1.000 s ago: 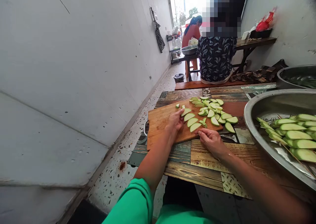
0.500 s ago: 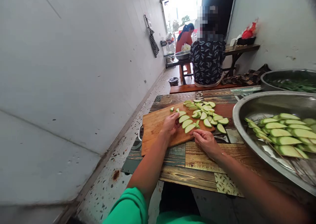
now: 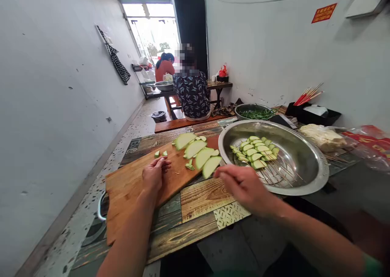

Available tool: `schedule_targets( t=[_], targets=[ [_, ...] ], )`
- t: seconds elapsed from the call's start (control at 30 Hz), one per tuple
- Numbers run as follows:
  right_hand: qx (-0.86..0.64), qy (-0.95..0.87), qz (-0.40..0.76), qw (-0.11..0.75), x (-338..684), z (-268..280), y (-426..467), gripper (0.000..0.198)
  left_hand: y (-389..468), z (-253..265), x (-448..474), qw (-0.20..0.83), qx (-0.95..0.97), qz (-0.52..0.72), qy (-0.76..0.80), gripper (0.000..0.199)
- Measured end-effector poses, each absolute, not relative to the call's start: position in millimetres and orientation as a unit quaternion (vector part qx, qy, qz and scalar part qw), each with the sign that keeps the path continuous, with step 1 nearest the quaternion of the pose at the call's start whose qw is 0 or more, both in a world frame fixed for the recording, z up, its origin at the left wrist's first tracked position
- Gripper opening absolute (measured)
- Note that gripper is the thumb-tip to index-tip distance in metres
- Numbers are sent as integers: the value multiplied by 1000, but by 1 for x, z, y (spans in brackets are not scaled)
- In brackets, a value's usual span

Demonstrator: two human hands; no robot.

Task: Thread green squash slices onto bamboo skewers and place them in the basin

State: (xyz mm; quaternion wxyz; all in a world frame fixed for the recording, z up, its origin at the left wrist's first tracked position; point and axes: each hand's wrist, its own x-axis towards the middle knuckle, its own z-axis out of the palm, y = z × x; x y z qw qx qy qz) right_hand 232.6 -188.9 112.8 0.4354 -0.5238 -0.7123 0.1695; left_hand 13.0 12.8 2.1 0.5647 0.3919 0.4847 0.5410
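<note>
My right hand (image 3: pixel 243 187) is closed in a pinch at the near end of a row of pale green-edged zucchini slices (image 3: pixel 203 158). They line up like a skewer's load, though the stick itself is hidden, and they hang over the right end of the wooden cutting board (image 3: pixel 131 187). Above the board's middle, my left hand (image 3: pixel 154 173) has loosely curled, parted fingers with nothing visible in them. Small zucchini scraps (image 3: pixel 190 165) lie on the board. To the right, a large steel basin (image 3: pixel 317 167) holds stacked skewers of zucchini slices (image 3: pixel 254 151), their thin sticks pointing toward me.
Behind the basin stands a smaller bowl of green vegetables (image 3: pixel 257 113). A black box with red-tipped sticks (image 3: pixel 307 96) and a plastic bag (image 3: pixel 368 142) are at the right. Two people sit farther off, one in a leaf-patterned shirt (image 3: pixel 191 94). A wall (image 3: pixel 61 86) runs along the left.
My right hand has lifted the row of zucchini slices and carried it right, toward the basin. My left hand has let go of the slices. The view has turned right, showing the whole basin.
</note>
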Motion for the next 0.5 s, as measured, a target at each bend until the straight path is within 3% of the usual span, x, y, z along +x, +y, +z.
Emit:
schedule_targets(
  t=[0.13, 0.3, 0.5],
  targets=[
    [-672, -669, 33, 317, 309, 145, -198, 27, 12, 5, 13, 595, 400, 497, 489, 24],
    [-785, -603, 77, 119, 382, 116, -162, 29, 11, 7, 12, 616, 433, 452, 479, 27],
    [-795, -586, 88, 126, 387, 81, -137, 23, 15, -2, 7, 615, 467, 426, 471, 34]
  ],
)
